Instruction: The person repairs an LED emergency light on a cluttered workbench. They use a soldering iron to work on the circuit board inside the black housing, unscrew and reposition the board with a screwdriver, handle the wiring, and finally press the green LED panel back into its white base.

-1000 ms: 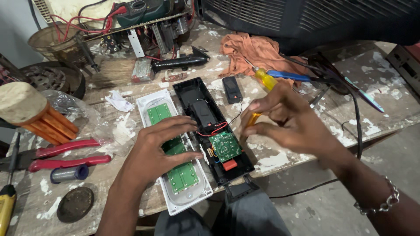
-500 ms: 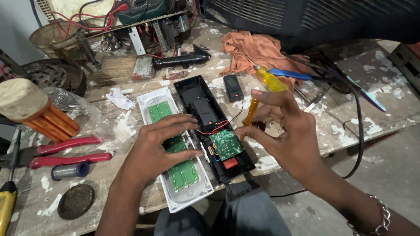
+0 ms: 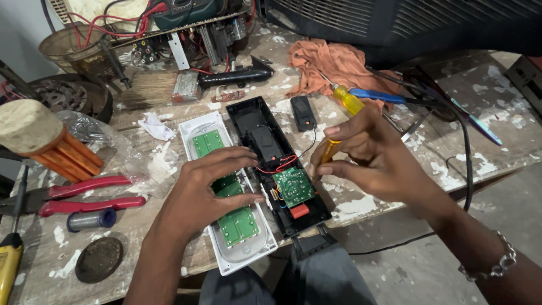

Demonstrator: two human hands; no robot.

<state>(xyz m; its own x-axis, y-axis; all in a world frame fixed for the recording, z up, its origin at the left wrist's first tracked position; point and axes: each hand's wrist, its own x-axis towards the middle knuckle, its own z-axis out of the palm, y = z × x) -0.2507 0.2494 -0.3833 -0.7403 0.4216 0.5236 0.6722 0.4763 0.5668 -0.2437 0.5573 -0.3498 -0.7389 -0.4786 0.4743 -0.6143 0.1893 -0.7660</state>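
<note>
A head-worn camera looks down on a cluttered, paint-flecked bench [image 3: 497, 152]. At the far left lie red-handled pliers [image 3: 84, 195], a small solder spool [image 3: 90, 219] and a yellow-handled tool [image 3: 8, 265].

Left of centre, a long white tray [image 3: 195, 127] holds green circuit strips [image 3: 237, 226]. The left hand [image 3: 212, 189] rests flat across this tray, fingers spread and open, gripping nothing; its fingertips reach the edge of the black casing [image 3: 248, 113] just beside it.

The casing lies open at centre, running away from the viewer. Near its close end sits a small green board [image 3: 293, 187] with red wires [image 3: 276, 165] looping above it and a red part [image 3: 299, 210] below.

The right hand [image 3: 375, 158] hovers just right of the casing. Its grip is closed on a small yellow-handled screwdriver [image 3: 329, 150], pinched between thumb and fingers, tip angled down toward the board's upper right corner; whether the tip touches cannot be told.

Further right lie an orange rag [image 3: 333, 65], another screwdriver with yellow and blue [image 3: 361, 99], and dark cables [image 3: 463, 141].

Likely risks: the tip could slip off and scratch the board or snag the thin red wires, since they lie close by. The casing could also shift, because the left hand steadies the tray more than the casing.
</note>
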